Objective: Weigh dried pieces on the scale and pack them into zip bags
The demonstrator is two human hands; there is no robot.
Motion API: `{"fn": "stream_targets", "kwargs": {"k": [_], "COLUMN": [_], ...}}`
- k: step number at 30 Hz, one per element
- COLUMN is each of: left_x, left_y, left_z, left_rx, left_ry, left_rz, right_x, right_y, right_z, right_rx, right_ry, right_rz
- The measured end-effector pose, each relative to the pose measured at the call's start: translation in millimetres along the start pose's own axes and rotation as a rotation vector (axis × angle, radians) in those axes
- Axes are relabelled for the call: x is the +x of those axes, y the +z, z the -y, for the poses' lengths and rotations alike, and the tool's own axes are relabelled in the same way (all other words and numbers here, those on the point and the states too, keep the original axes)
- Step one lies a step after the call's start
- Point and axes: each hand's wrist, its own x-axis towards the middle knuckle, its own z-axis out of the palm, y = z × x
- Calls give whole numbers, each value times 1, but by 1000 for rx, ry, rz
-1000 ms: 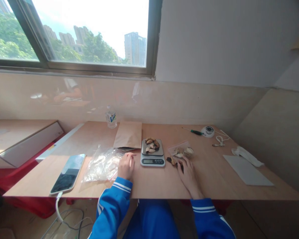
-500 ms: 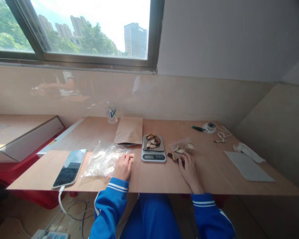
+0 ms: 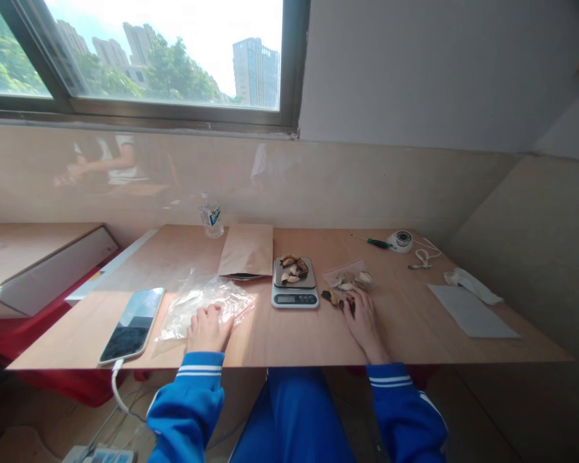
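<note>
My left hand [image 3: 208,329] lies on the near edge of a clear plastic bag [image 3: 181,315], fingers loosely stretched and nothing gripped. My right hand [image 3: 365,321] rests on the table with thumb and fingers around a dark brown piece that looks like dried mushroom [image 3: 350,305]; the fingers partly hide it. Beside it, just behind the fingertips, is a small clear zip bag [image 3: 349,273] with paler pieces in it. Between my hands a white kitchen scale [image 3: 295,301] carries several brown and cream dried pieces [image 3: 294,267]; its display is too small to read.
Behind the plastic bag are a brown paper pouch [image 3: 248,251] and a water bottle [image 3: 213,220]. A charging phone [image 3: 132,325] lies at left. Toward the right are a screwdriver [image 3: 379,244], a white round device [image 3: 402,241], a cable [image 3: 422,259] and a pale sheet [image 3: 473,313].
My left hand has moved left, from beside the scale onto the plastic bag. My right hand stays at the dark pieces. The view has shifted slightly.
</note>
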Motion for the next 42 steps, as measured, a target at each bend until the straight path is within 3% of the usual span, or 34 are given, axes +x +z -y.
{"fn": "stream_targets", "kwargs": {"k": [3,10,18,23,34,42], "left_x": [1,-11,-15,-15,-15,-17], "left_y": [-3,2,0,0,0,-6], "left_z": [0,-4,-7,-6,-6,-7], "left_rx": [6,30,-26,-44,-87,-272], "left_ry": [55,69,58,68,54,11], "left_rz": [72,-32,-68,-70,-49,-44], "right_x": [1,2,10,29,36,25], "right_y": [-2,-5,-15,-8,5,8], "right_z": [2,7,24,42,31,26], "right_rx": [-5,-22,-206,-270,-164,-73], "right_ry": [12,-18,-137,-158,-75,-60], "right_rz": [-6,13,169,276,133,211]}}
